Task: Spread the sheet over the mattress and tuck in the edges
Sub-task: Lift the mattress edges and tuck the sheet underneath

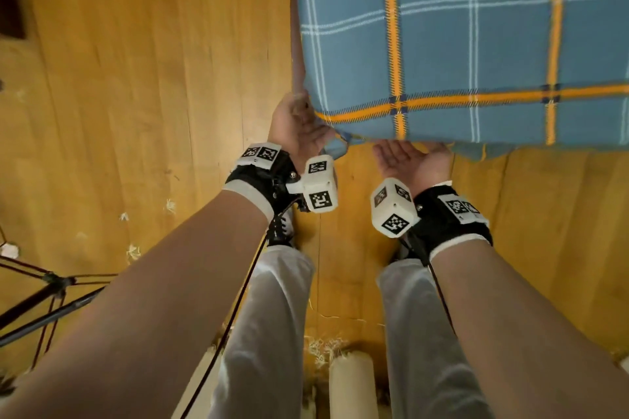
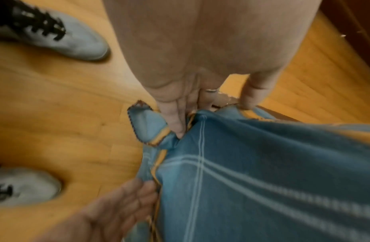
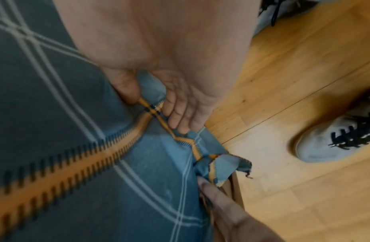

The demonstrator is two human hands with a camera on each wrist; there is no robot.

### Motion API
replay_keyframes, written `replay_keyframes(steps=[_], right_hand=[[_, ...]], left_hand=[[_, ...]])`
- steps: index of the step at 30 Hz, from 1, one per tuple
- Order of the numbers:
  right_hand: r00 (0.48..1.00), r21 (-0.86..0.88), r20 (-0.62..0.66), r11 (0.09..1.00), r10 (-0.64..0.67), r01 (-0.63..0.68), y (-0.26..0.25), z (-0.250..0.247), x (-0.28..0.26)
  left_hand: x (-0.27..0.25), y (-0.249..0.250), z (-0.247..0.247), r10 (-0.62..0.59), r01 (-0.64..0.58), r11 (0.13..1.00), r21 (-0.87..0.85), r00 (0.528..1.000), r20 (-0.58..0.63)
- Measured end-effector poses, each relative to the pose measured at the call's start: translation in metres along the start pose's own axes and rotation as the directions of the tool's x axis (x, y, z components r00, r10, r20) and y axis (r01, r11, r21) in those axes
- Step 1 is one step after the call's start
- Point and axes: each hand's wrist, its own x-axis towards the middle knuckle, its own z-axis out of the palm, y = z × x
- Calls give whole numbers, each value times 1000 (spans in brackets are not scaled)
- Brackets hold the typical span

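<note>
A blue plaid sheet (image 1: 476,44) with orange and white stripes lies spread over the mattress, whose pale side (image 1: 295,44) shows along the left edge. My left hand (image 1: 296,126) is at the near left corner, palm up. Its straight fingers (image 2: 178,124) push into a fold of the sheet (image 2: 263,163), and a loose corner flap (image 2: 142,124) hangs beside them. My right hand (image 1: 412,160) is a little to the right, palm up under the near edge. Its fingers (image 3: 180,117) press into the sheet (image 3: 76,147) by the orange stripe, with the thumb on the cloth.
Wooden floor (image 1: 136,78) surrounds the bed. A dark tripod (image 1: 44,299) stands at the lower left. My grey shoes (image 2: 66,37) are close to the bed edge. A pale cardboard roll (image 1: 354,384) lies between my feet, and cables hang from both wrists.
</note>
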Motion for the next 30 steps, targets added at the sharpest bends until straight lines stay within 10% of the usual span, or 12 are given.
replay_keyframes(steps=[18, 22, 25, 30], right_hand=[[983, 255, 177, 967, -37, -9, -12, 11, -2], [985, 278, 175, 959, -3, -46, -18, 11, 3], [989, 255, 145, 965, 14, -51, -23, 8, 7], [996, 222, 89, 975, -23, 2, -23, 6, 6]], left_hand=[[-23, -20, 9, 132, -100, 985, -141, 962, 240], [-19, -38, -26, -127, 120, 991, 64, 985, 119], [-24, -45, -25, -286, 288, 957, 32, 924, 254], [-14, 2, 10, -82, 124, 972, -199, 975, 208]])
